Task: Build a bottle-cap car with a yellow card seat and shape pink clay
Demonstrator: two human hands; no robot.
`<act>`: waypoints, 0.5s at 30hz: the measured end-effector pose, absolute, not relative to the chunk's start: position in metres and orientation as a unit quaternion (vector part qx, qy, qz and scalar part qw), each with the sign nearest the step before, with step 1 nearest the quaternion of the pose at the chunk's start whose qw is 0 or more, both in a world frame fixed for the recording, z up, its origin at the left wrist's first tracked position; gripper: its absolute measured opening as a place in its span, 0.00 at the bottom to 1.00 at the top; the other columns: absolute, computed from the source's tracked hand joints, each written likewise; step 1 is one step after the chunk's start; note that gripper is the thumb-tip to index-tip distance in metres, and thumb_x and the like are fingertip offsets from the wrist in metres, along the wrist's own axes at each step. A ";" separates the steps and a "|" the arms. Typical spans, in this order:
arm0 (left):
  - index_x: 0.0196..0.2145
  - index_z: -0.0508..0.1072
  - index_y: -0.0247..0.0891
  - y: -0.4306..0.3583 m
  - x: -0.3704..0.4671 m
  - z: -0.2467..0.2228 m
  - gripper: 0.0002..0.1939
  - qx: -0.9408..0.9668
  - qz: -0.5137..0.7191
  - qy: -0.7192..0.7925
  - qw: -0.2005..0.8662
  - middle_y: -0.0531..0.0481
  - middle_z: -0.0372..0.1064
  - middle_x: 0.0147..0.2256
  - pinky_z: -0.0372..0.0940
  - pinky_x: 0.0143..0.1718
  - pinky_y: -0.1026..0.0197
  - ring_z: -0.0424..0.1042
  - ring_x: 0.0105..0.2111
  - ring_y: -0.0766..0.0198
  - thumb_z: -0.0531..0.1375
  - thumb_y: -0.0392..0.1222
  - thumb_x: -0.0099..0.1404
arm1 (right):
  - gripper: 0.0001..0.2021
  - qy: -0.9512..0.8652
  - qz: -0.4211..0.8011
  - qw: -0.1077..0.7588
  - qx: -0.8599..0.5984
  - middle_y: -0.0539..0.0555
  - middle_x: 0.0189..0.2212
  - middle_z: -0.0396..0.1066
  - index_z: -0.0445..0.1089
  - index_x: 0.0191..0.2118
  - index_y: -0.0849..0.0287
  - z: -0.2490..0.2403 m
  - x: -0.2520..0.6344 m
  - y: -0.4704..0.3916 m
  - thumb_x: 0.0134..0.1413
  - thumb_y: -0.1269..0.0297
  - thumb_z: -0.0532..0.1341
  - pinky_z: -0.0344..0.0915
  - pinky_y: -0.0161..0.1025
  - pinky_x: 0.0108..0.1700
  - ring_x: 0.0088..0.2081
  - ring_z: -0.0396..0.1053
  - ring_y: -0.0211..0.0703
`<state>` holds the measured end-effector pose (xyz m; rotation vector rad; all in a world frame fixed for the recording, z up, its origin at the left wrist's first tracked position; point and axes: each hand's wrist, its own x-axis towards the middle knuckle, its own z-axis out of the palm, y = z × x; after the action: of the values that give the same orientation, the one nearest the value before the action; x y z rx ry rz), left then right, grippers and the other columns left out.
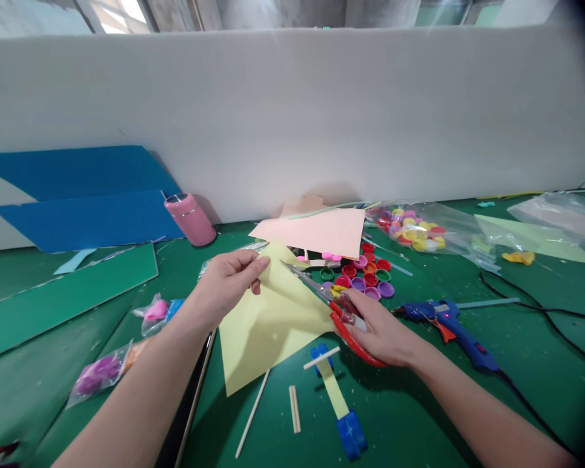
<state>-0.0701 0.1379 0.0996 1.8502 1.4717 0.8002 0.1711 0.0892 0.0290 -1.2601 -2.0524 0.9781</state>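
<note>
A sheet of pale yellow paper (268, 331) is pinched at its upper edge by my left hand (234, 279), thumb on top. My right hand (375, 325) is wrapped round the red handles of a pair of scissors (316, 286). The blades point up and left, with their tips at the sheet near its top. Just below the paper lies a small piece made of a yellow strip (334, 390) joining two blue bottle caps (351, 434), with a white stick (322, 358) across its upper end. Short sticks (294, 409) and one longer stick (252, 414) lie nearby.
Behind my hands are pink paper (316, 231) and several coloured caps (370, 279). A blue glue gun (448, 325) with a black cord lies right. A bag of caps (414, 231) is at the back. A pink bottle (190, 219) and blue boards (92, 218) stand left by the white partition (292, 117).
</note>
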 end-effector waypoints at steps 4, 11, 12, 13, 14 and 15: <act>0.17 0.63 0.38 0.139 -0.070 0.100 0.17 0.699 0.308 0.561 0.320 0.56 0.60 0.17 0.54 0.25 0.65 0.59 0.21 0.68 0.52 0.47 0.60 | 0.17 -0.757 0.366 0.267 -0.470 0.58 0.42 0.65 0.57 0.48 0.59 0.029 0.171 0.089 0.51 0.68 0.55 0.61 0.45 0.44 0.41 0.65 0.46; 0.18 0.63 0.37 0.141 -0.078 0.101 0.17 0.692 0.317 0.575 0.301 0.57 0.57 0.16 0.52 0.23 0.64 0.57 0.20 0.69 0.53 0.48 0.59 | 0.13 -0.757 0.363 0.246 -0.484 0.57 0.40 0.66 0.59 0.43 0.60 0.025 0.181 0.083 0.49 0.69 0.56 0.62 0.43 0.42 0.41 0.65 0.46; 0.18 0.63 0.37 0.142 -0.081 0.102 0.17 0.693 0.315 0.577 0.297 0.57 0.56 0.16 0.51 0.23 0.64 0.56 0.20 0.69 0.53 0.48 0.59 | 0.14 -0.757 0.361 0.243 -0.488 0.57 0.40 0.66 0.59 0.43 0.60 0.025 0.185 0.082 0.49 0.69 0.56 0.62 0.43 0.42 0.40 0.65 0.46; 0.17 0.63 0.37 0.142 -0.083 0.103 0.17 0.693 0.313 0.579 0.293 0.57 0.56 0.16 0.50 0.23 0.64 0.55 0.20 0.69 0.53 0.48 0.59 | 0.13 -0.756 0.360 0.237 -0.492 0.56 0.39 0.66 0.59 0.43 0.59 0.025 0.188 0.082 0.49 0.68 0.56 0.63 0.42 0.40 0.39 0.65 0.46; 0.17 0.63 0.37 0.143 -0.085 0.105 0.17 0.696 0.308 0.580 0.291 0.57 0.55 0.16 0.50 0.23 0.64 0.55 0.19 0.69 0.53 0.48 0.59 | 0.11 -0.756 0.361 0.229 -0.495 0.56 0.37 0.66 0.59 0.41 0.59 0.025 0.192 0.081 0.50 0.66 0.56 0.63 0.41 0.38 0.36 0.65 0.44; 0.17 0.63 0.38 0.144 -0.087 0.107 0.16 0.703 0.298 0.579 0.287 0.57 0.55 0.16 0.49 0.22 0.64 0.55 0.19 0.69 0.54 0.48 0.59 | 0.10 -0.758 0.365 0.217 -0.496 0.55 0.35 0.66 0.60 0.40 0.59 0.026 0.196 0.080 0.51 0.64 0.56 0.63 0.40 0.37 0.34 0.65 0.43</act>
<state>-0.0868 0.1439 0.1069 1.8769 1.5453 0.7967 0.1960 0.0802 0.0263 -1.3733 -2.0990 1.0114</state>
